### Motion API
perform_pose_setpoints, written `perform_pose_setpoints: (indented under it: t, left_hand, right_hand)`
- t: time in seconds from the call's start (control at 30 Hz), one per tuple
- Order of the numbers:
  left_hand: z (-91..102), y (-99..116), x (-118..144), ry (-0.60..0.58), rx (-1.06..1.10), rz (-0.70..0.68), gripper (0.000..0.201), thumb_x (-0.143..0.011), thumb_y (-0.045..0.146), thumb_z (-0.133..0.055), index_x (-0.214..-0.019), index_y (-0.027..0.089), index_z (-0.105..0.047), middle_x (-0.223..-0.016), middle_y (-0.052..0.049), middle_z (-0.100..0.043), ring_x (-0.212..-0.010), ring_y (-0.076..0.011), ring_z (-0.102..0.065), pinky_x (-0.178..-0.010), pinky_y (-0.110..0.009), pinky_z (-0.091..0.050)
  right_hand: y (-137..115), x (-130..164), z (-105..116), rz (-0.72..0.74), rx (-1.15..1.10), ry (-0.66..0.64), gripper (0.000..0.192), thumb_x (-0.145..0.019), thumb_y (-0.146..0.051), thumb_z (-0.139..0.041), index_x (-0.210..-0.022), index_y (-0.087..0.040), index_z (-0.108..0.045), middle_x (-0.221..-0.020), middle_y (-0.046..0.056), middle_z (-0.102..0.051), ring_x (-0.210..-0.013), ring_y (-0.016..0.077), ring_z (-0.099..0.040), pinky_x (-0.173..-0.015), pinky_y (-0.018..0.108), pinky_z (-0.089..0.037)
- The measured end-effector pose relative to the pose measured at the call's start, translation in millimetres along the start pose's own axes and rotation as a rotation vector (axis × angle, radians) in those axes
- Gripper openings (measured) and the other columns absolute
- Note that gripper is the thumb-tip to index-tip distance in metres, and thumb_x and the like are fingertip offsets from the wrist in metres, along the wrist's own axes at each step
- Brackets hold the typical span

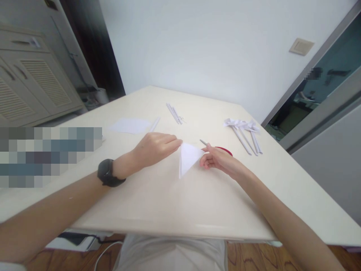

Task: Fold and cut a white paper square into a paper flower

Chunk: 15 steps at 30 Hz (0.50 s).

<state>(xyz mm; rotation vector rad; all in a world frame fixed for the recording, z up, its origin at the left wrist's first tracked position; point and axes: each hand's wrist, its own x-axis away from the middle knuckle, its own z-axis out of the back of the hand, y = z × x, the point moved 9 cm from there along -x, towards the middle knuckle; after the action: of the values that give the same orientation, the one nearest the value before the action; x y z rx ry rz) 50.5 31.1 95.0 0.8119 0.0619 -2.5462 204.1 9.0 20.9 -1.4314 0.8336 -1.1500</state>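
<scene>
Creasing a folded triangle (188, 158) on the table (169, 203), left hand (153, 148) pinching its top corner, right hand (217, 160) gripping its right corner; likely needing firm pressing next.

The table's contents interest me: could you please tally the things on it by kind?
Folded white paper triangle, touched by left hand and right hand: 1
Flat white paper sheet: 1
Red-handled scissors: 1
Group of finished paper pinwheels on sticks: 1
Bundle of paper sticks: 1
Total: 5, on the table.
</scene>
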Motion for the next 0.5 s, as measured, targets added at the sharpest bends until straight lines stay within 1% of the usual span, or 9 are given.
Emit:
perform_pose_setpoints:
  t: [0.03, 0.1, 0.17, 0.27, 0.33, 0.4, 0.5]
  left_hand:
    - [3.7, 5, 1, 0.042, -0.079, -0.067, 0.020, -0.085, 0.024, -0.044, -0.083, 0.019, -0.062, -0.072, -0.004, -0.064, -0.070, -0.0151, -0.060, -0.057, -0.023, -0.041]
    - [10.3, 15, 5, 0.137, -0.242, -0.169, 0.020, -0.087, 0.024, -0.043, -0.086, 0.019, -0.062, -0.070, -0.003, -0.064, -0.067, -0.0144, -0.060, -0.057, -0.023, -0.041]
    - [13.1, 19, 7, 0.190, -0.311, -0.213, 0.020, -0.088, 0.024, -0.043, -0.087, 0.019, -0.062, -0.070, -0.003, -0.065, -0.066, -0.0136, -0.061, -0.057, -0.023, -0.042]
    - [14.5, 22, 7, 0.224, -0.313, -0.222, 0.019, -0.087, 0.024, -0.044, -0.089, 0.020, -0.063, -0.072, -0.002, -0.066, -0.066, -0.0130, -0.061, -0.057, -0.023, -0.042]
    - [15.5, 21, 6, 0.231, -0.273, -0.193, 0.017, -0.086, 0.023, -0.047, -0.090, 0.020, -0.064, -0.074, -0.002, -0.068, -0.066, -0.0126, -0.061, -0.057, -0.022, -0.041]
    - [17.3, 18, 3, 0.225, -0.187, -0.125, 0.016, -0.085, 0.021, -0.049, -0.090, 0.020, -0.064, -0.075, -0.001, -0.068, -0.066, -0.0115, -0.061, -0.056, -0.021, -0.041]
    - [19.1, 8, -2, 0.186, 0.047, 0.059, 0.014, -0.083, 0.020, -0.051, -0.086, 0.018, -0.065, -0.076, 0.000, -0.068, -0.064, -0.0099, -0.059, -0.059, -0.020, -0.043]
  right_hand:
    - [1, 0, -3, -0.003, -0.009, -0.025, 0.038, -0.083, -0.052, -0.048, -0.091, -0.015, -0.056, -0.077, 0.006, -0.063, -0.064, 0.0117, -0.054, -0.067, 0.028, -0.044]
    - [0, 1, -5, 0.016, -0.022, -0.034, 0.027, -0.080, -0.042, -0.058, -0.089, -0.016, -0.056, -0.079, 0.005, -0.062, -0.065, 0.0108, -0.053, -0.068, 0.027, -0.043]
    - [-5, 1, -3, 0.052, -0.045, -0.013, 0.021, -0.078, -0.035, -0.062, -0.087, -0.016, -0.057, -0.077, 0.002, -0.060, -0.064, 0.0090, -0.052, -0.068, 0.025, -0.042]
    - [-12, 2, 0, 0.099, -0.069, 0.000, 0.017, -0.078, -0.032, -0.062, -0.080, -0.015, -0.058, -0.072, 0.000, -0.057, -0.062, 0.0072, -0.049, -0.067, 0.023, -0.040]
    - [-15, 2, -1, 0.110, -0.065, -0.012, 0.016, -0.077, -0.030, -0.062, -0.075, -0.015, -0.058, -0.070, 0.000, -0.056, -0.062, 0.0072, -0.048, -0.066, 0.022, -0.039]
    - [-16, 2, -1, 0.112, -0.045, -0.018, 0.016, -0.076, -0.030, -0.063, -0.075, -0.015, -0.059, -0.072, 0.000, -0.057, -0.062, 0.0076, -0.048, -0.066, 0.023, -0.039]
    - [-19, 3, 1, 0.150, 0.012, 0.026, 0.015, -0.076, -0.030, -0.062, -0.077, -0.016, -0.059, -0.075, 0.001, -0.060, -0.063, 0.0081, -0.049, -0.066, 0.023, -0.040]
